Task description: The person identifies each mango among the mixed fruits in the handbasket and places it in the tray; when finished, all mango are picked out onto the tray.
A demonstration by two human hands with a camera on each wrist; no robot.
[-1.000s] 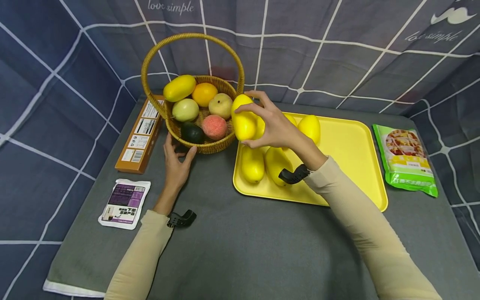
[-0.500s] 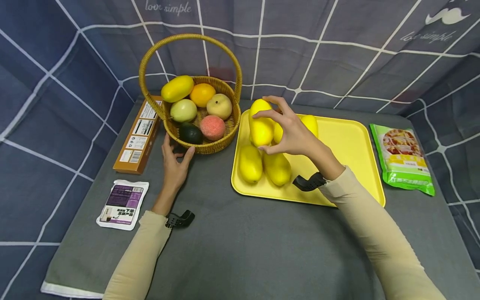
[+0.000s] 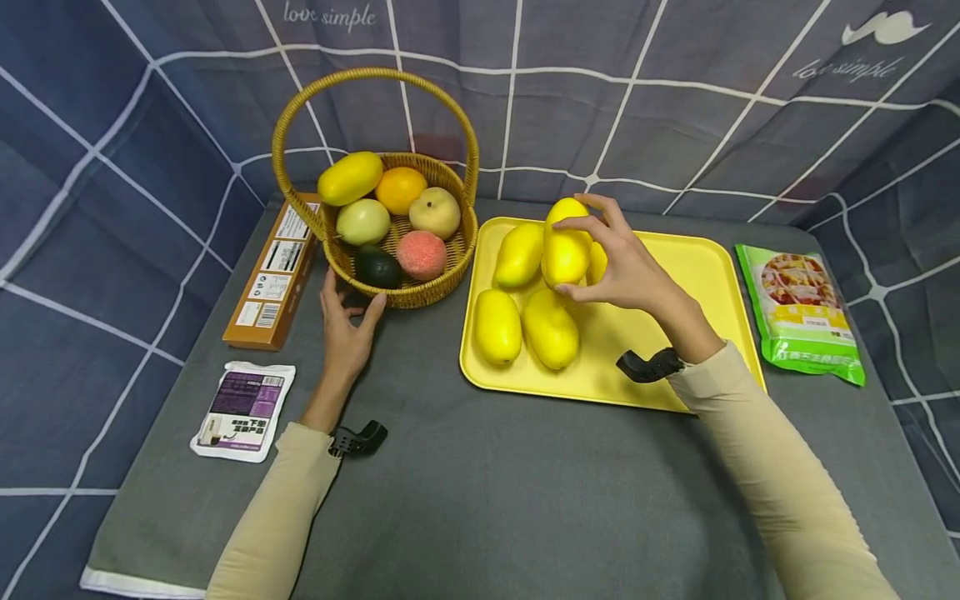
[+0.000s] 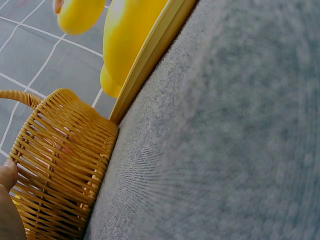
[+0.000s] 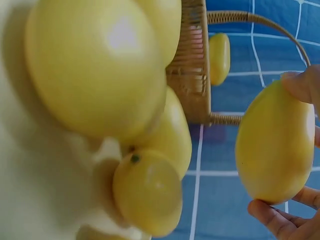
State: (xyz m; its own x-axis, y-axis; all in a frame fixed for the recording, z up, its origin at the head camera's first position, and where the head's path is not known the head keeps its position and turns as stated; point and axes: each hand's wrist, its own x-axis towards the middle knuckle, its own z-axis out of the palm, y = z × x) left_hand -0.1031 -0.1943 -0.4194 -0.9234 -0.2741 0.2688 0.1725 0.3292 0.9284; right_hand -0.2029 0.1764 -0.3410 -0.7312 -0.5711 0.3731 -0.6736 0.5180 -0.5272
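Note:
My right hand pinches a yellow mango between thumb and fingertips, upright above the yellow tray. In the right wrist view the held mango is raised beside other mangoes, with fingers at both its ends. Several more lie on the tray, among them a front mango and a back mango; one is partly hidden behind the held one. My left hand holds the front left of the wicker basket, its thumb and fingers spread on the wall. Some of its fingers are hidden by the basket.
In the basket are a yellow oblong fruit, an orange, a peach, an avocado and other fruit. A brown box and a white-purple pouch lie left; a green food bag lies right.
My right hand has carried the mango rightward, away from the basket's right rim to over the tray. The left hand stays at the basket.

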